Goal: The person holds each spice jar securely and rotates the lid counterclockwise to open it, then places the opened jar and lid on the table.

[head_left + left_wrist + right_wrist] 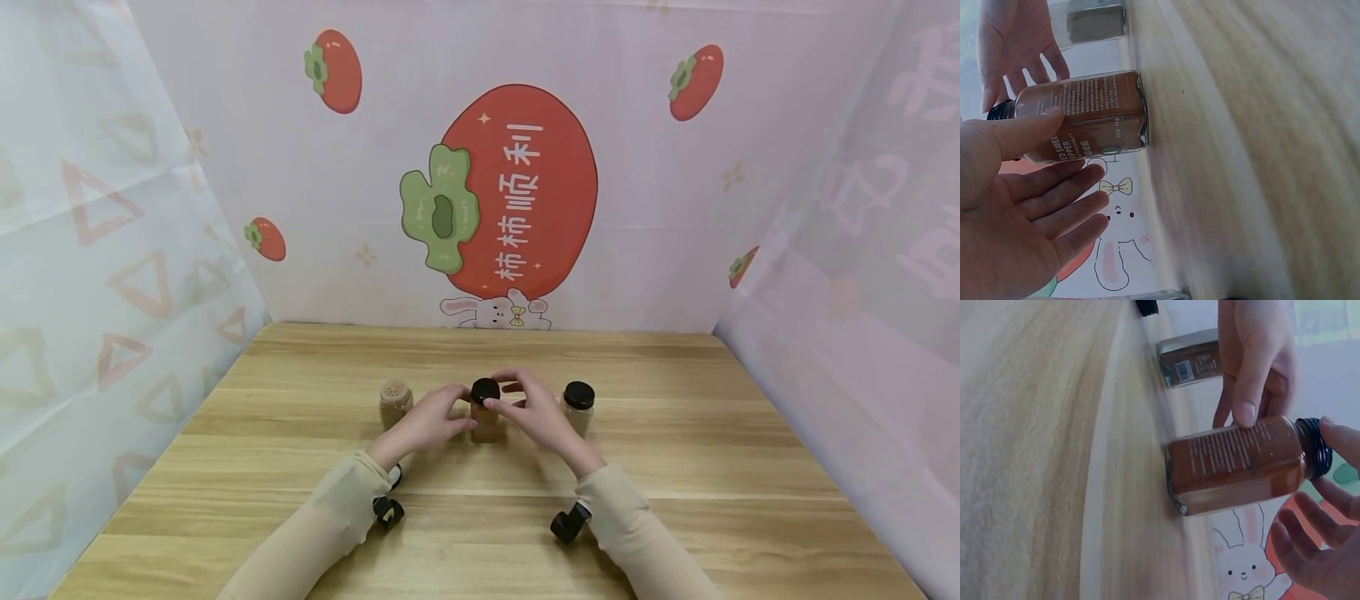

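Note:
A glass spice jar of red-brown powder (486, 423) with a black lid (486, 392) stands upright mid-table. Its label reads in part "sweet pepper" in the left wrist view. My left hand (433, 418) holds the jar body (1091, 112) from the left, thumb against the near side. With thumb and index finger, my right hand (536, 412) pinches the lid (1315, 447), the other fingers spread behind. A second jar (395, 404), lidless with a perforated shaker top, stands beside my left hand. A third jar (578, 408), black-lidded, is partly hidden behind my right wrist.
A loose black lid (395, 476) with a pale inside lies by the left sleeve, partly covered. Black wrist cameras (570, 523) sit at both cuffs. The wooden table (712, 500) meets printed cloth walls (645, 250) at the back and sides.

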`<control>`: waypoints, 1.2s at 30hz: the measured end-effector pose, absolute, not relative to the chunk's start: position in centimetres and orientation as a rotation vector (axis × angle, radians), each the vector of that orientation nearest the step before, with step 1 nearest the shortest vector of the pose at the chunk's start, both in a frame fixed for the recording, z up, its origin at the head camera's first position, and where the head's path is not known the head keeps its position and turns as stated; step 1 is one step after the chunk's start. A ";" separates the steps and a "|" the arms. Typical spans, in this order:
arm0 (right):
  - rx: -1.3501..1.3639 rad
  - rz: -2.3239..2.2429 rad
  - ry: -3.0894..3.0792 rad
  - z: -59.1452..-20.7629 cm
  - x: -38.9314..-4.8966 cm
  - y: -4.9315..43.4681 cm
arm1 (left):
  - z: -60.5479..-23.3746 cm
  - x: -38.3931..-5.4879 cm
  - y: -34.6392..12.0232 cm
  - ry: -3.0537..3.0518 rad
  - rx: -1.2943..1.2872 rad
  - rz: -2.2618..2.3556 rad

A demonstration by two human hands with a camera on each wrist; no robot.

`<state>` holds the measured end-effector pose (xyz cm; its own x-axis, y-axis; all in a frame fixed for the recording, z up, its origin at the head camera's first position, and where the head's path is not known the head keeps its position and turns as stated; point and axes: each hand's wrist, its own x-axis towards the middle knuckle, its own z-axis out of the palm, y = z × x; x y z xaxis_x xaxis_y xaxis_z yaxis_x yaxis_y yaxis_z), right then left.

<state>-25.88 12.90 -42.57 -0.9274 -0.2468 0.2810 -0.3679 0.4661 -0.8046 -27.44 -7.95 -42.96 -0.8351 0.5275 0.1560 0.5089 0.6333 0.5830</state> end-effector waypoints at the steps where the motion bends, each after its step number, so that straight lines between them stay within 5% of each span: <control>1: 0.539 1.455 -2.575 -42.5 -25.9 12.8 | -43.0 -27.4 -8.0 2.813 0.892 0.989; 36: 0.854 1.359 -2.736 -41.0 -27.1 14.1 | -43.1 -27.7 -8.0 2.816 0.932 0.987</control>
<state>-27.08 14.10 -41.01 -0.8545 -0.4774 0.2047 -0.4515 0.4879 -0.7471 -27.67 -8.04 -43.10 -0.8222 0.5418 0.1743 0.5322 0.6232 0.5731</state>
